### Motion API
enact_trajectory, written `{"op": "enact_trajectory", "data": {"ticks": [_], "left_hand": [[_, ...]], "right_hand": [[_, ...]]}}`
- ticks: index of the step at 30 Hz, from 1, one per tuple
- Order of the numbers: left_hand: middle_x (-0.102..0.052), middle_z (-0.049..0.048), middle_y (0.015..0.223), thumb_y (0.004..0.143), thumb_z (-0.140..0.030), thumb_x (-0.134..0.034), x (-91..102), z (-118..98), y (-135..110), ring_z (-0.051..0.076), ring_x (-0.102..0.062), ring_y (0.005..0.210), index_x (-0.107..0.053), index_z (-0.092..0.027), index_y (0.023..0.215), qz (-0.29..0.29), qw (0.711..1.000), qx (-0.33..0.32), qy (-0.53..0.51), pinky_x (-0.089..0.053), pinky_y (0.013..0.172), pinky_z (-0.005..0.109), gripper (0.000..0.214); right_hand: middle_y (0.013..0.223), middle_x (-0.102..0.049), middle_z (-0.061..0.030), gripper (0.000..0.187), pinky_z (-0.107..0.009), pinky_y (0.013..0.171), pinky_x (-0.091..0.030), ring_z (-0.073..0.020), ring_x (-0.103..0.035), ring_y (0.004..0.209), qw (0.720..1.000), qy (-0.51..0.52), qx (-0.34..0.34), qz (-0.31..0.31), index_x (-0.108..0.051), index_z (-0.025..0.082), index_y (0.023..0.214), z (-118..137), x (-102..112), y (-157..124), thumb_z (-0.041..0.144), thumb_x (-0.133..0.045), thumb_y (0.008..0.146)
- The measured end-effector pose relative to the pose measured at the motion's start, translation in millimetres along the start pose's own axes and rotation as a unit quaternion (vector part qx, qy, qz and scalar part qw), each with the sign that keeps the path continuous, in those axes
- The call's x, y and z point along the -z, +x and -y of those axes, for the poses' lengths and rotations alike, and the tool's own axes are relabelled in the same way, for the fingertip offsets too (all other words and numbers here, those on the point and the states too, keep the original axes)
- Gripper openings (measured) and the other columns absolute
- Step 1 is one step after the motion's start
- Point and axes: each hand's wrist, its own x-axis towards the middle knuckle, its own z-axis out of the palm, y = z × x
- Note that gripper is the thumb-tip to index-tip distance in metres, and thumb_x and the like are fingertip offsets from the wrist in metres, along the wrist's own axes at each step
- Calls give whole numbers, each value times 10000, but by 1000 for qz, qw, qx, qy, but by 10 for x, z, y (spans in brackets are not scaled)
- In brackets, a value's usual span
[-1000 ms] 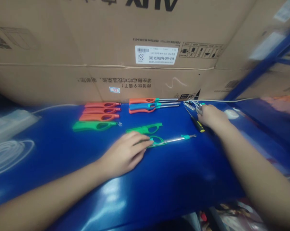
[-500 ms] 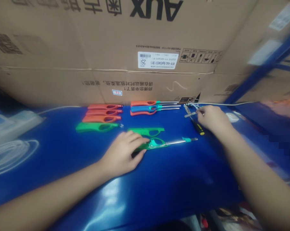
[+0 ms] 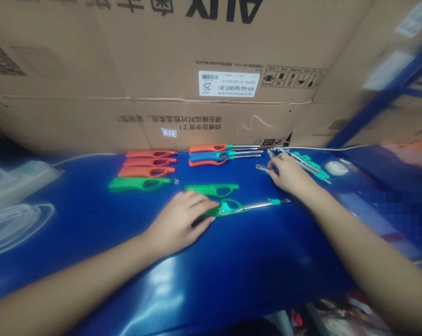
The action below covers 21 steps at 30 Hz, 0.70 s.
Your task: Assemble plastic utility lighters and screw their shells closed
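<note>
On the blue table, my left hand (image 3: 183, 217) has its fingers closed around the grip of an opened green lighter shell (image 3: 232, 212). A turquoise trigger (image 3: 227, 206) and a wire lie in that shell. From its front a thin metal rod (image 3: 260, 205) points right, with a turquoise collar (image 3: 274, 202) near the tip. Just beyond lies another green shell half (image 3: 213, 190). My right hand (image 3: 288, 171) is closed at the back right, fingertips on a small clear strip (image 3: 262, 168). Beside it are metal tubes and turquoise parts (image 3: 311, 165).
Three red lighter bodies (image 3: 148, 162) and a green one (image 3: 141, 184) lie at the back left. Several long-nosed lighters (image 3: 211, 156) lie side by side at the back. A cardboard box (image 3: 144, 70) stands behind; coiled white cable (image 3: 20, 228) is at left, a white round object (image 3: 336, 168) at right.
My right hand has moved left with the clear strip, uncovering the metal tubes and turquoise parts. The black and yellow screwdriver is now hidden behind that hand. My left hand stays on the green shell.
</note>
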Motion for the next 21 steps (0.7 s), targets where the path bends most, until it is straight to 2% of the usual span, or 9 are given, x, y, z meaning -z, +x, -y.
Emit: {"op": "enact_trajectory", "data": {"ticks": [3, 7, 9, 13, 17, 21], "left_hand": [[-707, 73, 1158, 1000, -301, -548, -6, -1, -3, 235, -621, 1064, -623, -217, 1264, 3, 1000, -1, -1, -484, 915, 410, 287], [-673, 97, 1266, 981, -350, -579, 1, -35, -7, 253, -621, 1134, -534, -215, 1381, -20, 1000, 18, -2, -504, 964, 428, 425], [-632, 113, 1337, 975, -369, -586, 5, -53, -2, 262, -598, 1195, -473, -212, 1439, -37, 999, 30, -8, -503, 1007, 436, 503], [-600, 136, 1362, 967, -389, -608, 1, -56, 9, 267, -569, 1233, -464, -187, 1444, -64, 997, 28, -15, -493, 1039, 442, 537], [-686, 106, 1199, 960, -379, -637, -12, -23, 1, 244, -610, 1097, -573, -173, 1330, -67, 998, -19, -6, -501, 951, 408, 428], [-723, 51, 958, 969, -294, -634, -14, -9, -11, 189, -614, 898, -661, -187, 1210, -75, 996, -36, -29, -490, 824, 345, 265]], "right_hand": [[1039, -651, -154, 159, -414, 882, -486, -310, -610, 1018, 999, 8, 42, 9, -661, 132, 989, 79, 62, -11, 236, -568, 912], [990, -682, -110, 137, -396, 846, -468, -279, -619, 963, 989, 40, 140, -5, -640, 166, 1007, 295, 242, -115, 264, -594, 923], [978, -693, -101, 117, -401, 845, -454, -273, -614, 953, 975, 89, 196, -48, -636, 177, 993, 463, 303, -207, 265, -603, 924], [973, -715, -75, 123, -367, 803, -429, -229, -611, 901, 936, 201, 282, -53, -641, 203, 1011, 850, 316, -437, 298, -582, 957], [995, -722, -70, 151, -353, 783, -415, -207, -619, 909, 906, 249, 337, -56, -646, 208, 1047, 1110, 270, -601, 288, -529, 997], [1001, -696, -56, 131, -340, 799, -450, -197, -618, 915, 888, 317, 331, -49, -620, 221, 1090, 1128, 248, -612, 273, -578, 978]]}}
